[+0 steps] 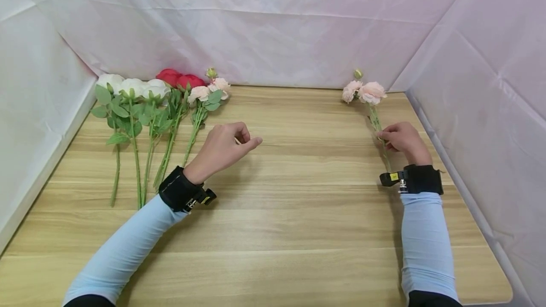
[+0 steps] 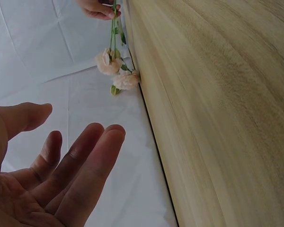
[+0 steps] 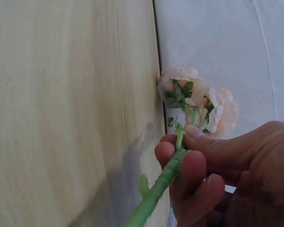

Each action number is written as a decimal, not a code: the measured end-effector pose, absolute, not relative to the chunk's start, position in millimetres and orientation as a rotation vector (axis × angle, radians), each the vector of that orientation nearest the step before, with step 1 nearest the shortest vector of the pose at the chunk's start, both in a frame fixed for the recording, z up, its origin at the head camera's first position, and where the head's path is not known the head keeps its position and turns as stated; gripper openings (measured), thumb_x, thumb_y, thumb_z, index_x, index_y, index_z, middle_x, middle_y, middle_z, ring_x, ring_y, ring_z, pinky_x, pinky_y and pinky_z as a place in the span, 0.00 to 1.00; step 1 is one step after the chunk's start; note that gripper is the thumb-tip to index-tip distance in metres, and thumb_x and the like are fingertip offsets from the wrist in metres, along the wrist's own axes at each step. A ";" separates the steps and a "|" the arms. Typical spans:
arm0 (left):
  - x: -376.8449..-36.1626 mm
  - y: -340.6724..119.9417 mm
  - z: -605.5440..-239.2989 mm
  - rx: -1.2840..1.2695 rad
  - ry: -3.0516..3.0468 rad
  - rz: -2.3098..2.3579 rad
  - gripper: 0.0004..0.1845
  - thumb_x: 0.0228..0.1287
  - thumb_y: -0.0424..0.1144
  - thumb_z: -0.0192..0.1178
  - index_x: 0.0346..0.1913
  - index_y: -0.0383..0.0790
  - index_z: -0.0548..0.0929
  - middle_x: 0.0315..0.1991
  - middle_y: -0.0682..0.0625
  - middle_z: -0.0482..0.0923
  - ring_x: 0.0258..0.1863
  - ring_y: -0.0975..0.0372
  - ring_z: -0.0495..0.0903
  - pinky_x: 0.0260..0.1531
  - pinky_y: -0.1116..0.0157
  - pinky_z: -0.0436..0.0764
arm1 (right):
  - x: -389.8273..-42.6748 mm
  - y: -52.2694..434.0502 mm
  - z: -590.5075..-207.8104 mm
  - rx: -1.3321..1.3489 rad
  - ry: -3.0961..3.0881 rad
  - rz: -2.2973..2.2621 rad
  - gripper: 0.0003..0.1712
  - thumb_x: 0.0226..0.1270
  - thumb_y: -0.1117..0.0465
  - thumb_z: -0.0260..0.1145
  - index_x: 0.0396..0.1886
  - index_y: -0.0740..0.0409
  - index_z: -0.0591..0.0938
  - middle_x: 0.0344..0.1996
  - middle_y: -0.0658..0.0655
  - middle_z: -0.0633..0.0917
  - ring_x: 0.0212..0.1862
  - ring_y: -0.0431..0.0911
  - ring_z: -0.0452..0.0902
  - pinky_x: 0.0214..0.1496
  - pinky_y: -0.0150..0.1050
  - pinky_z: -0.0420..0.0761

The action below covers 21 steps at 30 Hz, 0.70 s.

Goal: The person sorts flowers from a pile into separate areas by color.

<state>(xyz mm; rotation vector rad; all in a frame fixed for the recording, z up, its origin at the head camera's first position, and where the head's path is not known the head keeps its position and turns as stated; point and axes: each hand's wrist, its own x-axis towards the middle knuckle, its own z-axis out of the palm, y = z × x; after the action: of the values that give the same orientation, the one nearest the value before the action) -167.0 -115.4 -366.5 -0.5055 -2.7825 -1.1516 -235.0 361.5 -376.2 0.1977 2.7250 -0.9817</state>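
On the right side of the table, my right hand (image 1: 405,141) pinches the green stem (image 3: 163,177) of an artificial pink flower spray (image 1: 372,93) between thumb and fingers. Two pale pink blooms (image 3: 222,111) and a small greenish bud (image 1: 357,74) top that stem, near the table's back edge. My left hand (image 1: 223,148) hovers over the left-middle of the table, holding nothing; its fingers (image 2: 92,172) are loosely bent and apart from the thumb. Nearest to it lies another pink flower spray (image 1: 199,94) with green leaves.
White flowers (image 1: 132,87) and red flowers (image 1: 190,81) lie side by side at the back left, stems toward the front. White cloth walls (image 1: 264,37) enclose the wooden table (image 1: 298,231) at the back and both sides.
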 end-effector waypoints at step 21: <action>-167.0 -115.6 -366.9 -0.558 -2.819 -1.099 0.17 0.70 0.53 0.66 0.28 0.46 0.81 0.29 0.51 0.86 0.32 0.59 0.83 0.33 0.64 0.73 | -227.8 371.8 -379.0 0.335 2.676 -0.865 0.25 0.76 0.57 0.59 0.56 0.77 0.78 0.24 0.51 0.85 0.25 0.40 0.84 0.34 0.36 0.81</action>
<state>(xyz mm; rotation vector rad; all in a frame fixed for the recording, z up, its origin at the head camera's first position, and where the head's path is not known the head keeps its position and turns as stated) -167.0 -115.6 -366.9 -0.5580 -2.8191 -1.0987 -227.8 371.8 -379.0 0.3348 2.6757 -0.8649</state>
